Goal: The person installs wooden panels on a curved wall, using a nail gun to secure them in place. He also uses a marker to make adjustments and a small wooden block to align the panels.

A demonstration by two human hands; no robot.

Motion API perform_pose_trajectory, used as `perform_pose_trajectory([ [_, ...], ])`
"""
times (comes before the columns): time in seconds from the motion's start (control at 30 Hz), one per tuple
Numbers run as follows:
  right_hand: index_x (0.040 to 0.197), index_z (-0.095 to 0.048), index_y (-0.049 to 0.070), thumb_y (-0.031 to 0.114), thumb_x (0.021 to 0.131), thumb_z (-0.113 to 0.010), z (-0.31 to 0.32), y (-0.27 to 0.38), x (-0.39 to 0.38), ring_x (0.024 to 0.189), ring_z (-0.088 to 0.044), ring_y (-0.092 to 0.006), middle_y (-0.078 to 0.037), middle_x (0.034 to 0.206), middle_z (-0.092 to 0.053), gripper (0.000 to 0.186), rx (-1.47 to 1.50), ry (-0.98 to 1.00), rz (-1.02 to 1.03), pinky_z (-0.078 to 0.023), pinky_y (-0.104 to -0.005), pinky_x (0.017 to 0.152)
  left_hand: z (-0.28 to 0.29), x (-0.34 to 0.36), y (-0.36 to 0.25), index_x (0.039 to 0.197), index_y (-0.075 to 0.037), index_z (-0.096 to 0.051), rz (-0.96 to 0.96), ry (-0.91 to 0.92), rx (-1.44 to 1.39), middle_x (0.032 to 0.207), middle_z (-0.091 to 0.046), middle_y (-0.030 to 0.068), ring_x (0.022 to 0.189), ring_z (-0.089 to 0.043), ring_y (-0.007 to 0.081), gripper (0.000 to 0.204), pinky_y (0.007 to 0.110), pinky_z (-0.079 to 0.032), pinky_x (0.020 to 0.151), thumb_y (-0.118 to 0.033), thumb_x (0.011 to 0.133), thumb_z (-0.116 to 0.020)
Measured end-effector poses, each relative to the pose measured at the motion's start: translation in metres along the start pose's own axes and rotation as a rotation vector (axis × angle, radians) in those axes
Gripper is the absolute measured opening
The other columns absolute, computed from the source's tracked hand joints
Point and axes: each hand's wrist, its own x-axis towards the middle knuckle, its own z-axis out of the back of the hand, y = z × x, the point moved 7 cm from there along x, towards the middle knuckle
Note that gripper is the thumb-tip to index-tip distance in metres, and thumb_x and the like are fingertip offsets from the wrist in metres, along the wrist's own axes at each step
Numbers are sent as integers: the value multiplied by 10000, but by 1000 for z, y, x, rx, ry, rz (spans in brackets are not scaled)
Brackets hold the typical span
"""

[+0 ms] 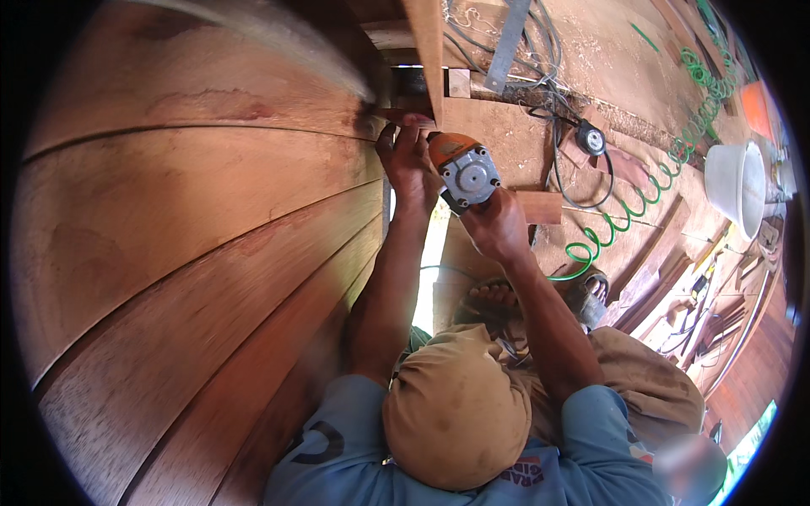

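An orange-and-grey power tool (466,171) sits near the middle of the view, beside the upper inner edge of the planked wooden wall (194,202) and just below the lower end of a narrow wooden board (427,55). Its squarish grey end cap, with a bolt at each visible corner, faces up toward the camera, so its long axis is strongly foreshortened; the orange housing lies beyond the cap, toward the top of the picture and a little left, and the front tip is hidden, so its exact aim cannot be told. The right hand (498,223) wraps the tool from the lower right, its fingers closed around what shows as the grip. The left hand (409,169) is raised just left of the tool, fingers bent and partly spread against a thin reddish wood piece (412,118); whether they pinch it or only press it, I cannot tell. A reddish wood block (538,207) lies right of the right hand. A green coiled hose (629,211) runs from behind the right forearm toward the upper right, passing near a whitish bucket (734,190).
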Motion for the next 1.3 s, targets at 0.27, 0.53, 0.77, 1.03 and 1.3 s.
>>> perform_pose_trajectory([
  [0.27, 846, -623, -13, 179, 804, -736, 0, 2, 2, 655, -682, -378, -188, 698, -663, 227, -16, -35, -6, -529, -445, 619, 5, -2, 2, 1370, -24, -313, -21, -66, 8, 1144, -580, 112, 1050, -568, 169, 705, 341, -497, 918, -290, 913, -780],
  [0.53, 811, -601, -26, 190, 795, -744, 2, 3, 3, 580, -633, -343, -176, 665, -632, 259, -35, -37, -17, -496, -429, 579, 5, -4, 1, 1369, -6, -342, -12, -130, 18, 1088, -607, 95, 985, -577, 158, 730, 308, -483, 884, -263, 879, -818],
  [0.77, 872, -620, -48, 174, 806, -739, 2, -3, 5, 608, -645, -301, -172, 693, -645, 261, -48, -14, -82, -511, -410, 608, 15, 0, 6, 1326, -14, -444, -62, -166, 12, 1187, -579, 116, 1097, -571, 218, 660, 364, -502, 947, -286, 863, -827],
  [1.03, 1200, -592, -43, -23, 828, -672, 15, -56, -9, 1064, -635, -170, -102, 1141, -683, 381, 684, 36, 63, -498, -335, 945, 30, -12, 5, 1143, -139, -609, -13, -272, 198, 989, -673, -4, 876, -632, 122, 362, 313, -507, 761, -388, 918, -744],
  [1.3, 956, -632, 48, 136, 824, -643, 64, -116, -9, 614, -546, -153, -16, 713, -553, 158, 620, -124, -333, -432, -305, 503, 26, -47, 18, 1164, -26, -488, -110, -1, 221, 1043, -665, 82, 892, -644, 145, 400, 289, -523, 780, -116, 894, -770],
])
